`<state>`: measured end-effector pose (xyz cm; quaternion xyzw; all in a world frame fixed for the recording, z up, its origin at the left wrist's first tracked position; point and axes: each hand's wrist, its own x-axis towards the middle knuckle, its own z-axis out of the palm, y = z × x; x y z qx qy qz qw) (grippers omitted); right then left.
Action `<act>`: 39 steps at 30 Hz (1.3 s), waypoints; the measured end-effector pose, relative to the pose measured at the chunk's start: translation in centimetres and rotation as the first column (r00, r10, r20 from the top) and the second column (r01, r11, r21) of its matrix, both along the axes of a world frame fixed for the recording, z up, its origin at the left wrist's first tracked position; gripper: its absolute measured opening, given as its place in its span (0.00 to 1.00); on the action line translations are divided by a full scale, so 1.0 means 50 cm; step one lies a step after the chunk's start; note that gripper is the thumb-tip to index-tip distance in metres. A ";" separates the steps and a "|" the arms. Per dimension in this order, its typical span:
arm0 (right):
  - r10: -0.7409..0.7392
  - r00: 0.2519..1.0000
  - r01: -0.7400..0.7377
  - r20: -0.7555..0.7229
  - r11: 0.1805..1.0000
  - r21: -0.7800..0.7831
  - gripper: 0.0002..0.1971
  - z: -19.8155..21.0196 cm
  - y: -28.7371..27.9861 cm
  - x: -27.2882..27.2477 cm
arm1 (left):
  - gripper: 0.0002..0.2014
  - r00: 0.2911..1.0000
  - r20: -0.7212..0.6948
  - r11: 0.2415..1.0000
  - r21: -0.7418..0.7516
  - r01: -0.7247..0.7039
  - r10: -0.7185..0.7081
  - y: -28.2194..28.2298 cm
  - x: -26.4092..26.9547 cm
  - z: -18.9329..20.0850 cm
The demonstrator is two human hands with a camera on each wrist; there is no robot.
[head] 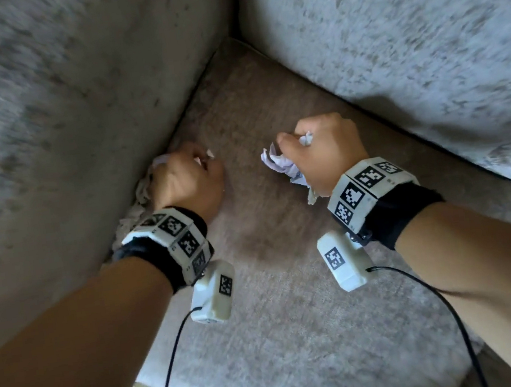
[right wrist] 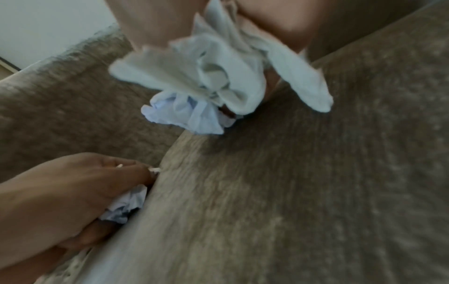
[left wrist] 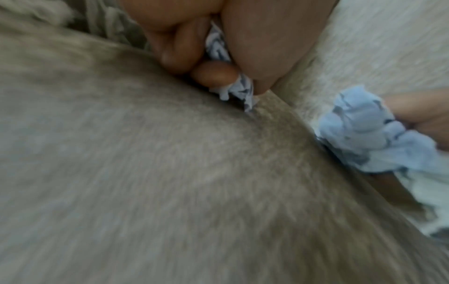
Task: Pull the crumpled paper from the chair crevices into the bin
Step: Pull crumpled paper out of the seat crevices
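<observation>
Beige fuzzy chair seat (head: 288, 302) fills most of the head view, w/ the armrest (head: 59, 121) at 9 o'clock and the backrest (head: 404, 27) up around 1-2. Left hand (head: 187, 179) is fisted tight around a crumpled paper wad (left wrist: 228, 90), right at the gap btwn seat and armrest; only little white bits poke out past the fingers (left wrist: 213, 75). Right hand (head: 323, 148) is closed around a bigger wad of white paper (right wrist: 201, 80), held over the seat, approx 3 o'clock from the left one. More crumpled paper (head: 143, 191) sits in the gap just beside the left wrist.
</observation>
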<state>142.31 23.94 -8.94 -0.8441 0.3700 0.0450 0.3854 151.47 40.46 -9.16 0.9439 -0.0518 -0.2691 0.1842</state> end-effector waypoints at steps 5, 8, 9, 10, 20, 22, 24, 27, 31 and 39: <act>0.005 0.999 -0.006 0.031 0.998 0.058 0.26 0.022 0.034 0.009 | 0.13 0.997 -0.016 0.996 0.042 0.081 -0.080 0.008 -0.078 0.016; 0.027 0.999 -0.030 0.029 0.995 0.091 0.26 0.035 0.047 0.012 | 0.19 0.991 -0.038 0.988 0.080 0.130 -0.128 0.020 -0.102 0.019; 0.052 0.998 -0.053 0.023 0.997 0.060 0.26 0.036 0.050 0.013 | 0.19 0.989 -0.041 0.986 0.081 0.143 -0.140 0.025 -0.106 0.020; 0.072 0.997 -0.072 0.015 0.997 0.019 0.26 0.036 0.053 0.014 | 0.18 0.988 -0.038 0.985 0.077 0.154 -0.151 0.030 -0.111 0.022; 0.200 0.976 -0.205 -0.089 0.977 -0.063 0.18 0.042 0.111 0.031 | 0.11 0.996 -0.077 0.997 -0.059 0.047 -0.052 0.116 -0.167 0.061; 0.214 0.974 -0.222 -0.079 0.970 -0.098 0.14 0.042 0.132 0.039 | 0.18 0.996 -0.079 0.996 -0.080 0.045 -0.052 0.134 -0.169 0.071; 0.228 0.971 -0.235 -0.071 0.965 -0.117 0.16 0.042 0.152 0.045 | 0.22 0.996 -0.069 0.995 -0.095 0.043 -0.050 0.151 -0.169 0.076; 0.248 0.965 -0.257 -0.086 0.960 -0.113 0.18 0.045 0.173 0.051 | 0.16 0.997 -0.068 0.994 -0.101 0.028 -0.035 0.171 -0.161 0.077; 0.254 0.961 -0.263 -0.105 0.961 -0.082 0.17 0.076 0.176 0.041 | 0.07 0.999 -0.020 0.991 -0.125 0.043 -0.046 0.180 -0.153 0.089; 0.068 0.993 -0.081 -0.093 0.986 -0.145 0.14 0.208 0.078 -0.080 | 0.12 0.953 0.023 0.935 -0.189 0.299 -0.301 0.065 -0.171 0.187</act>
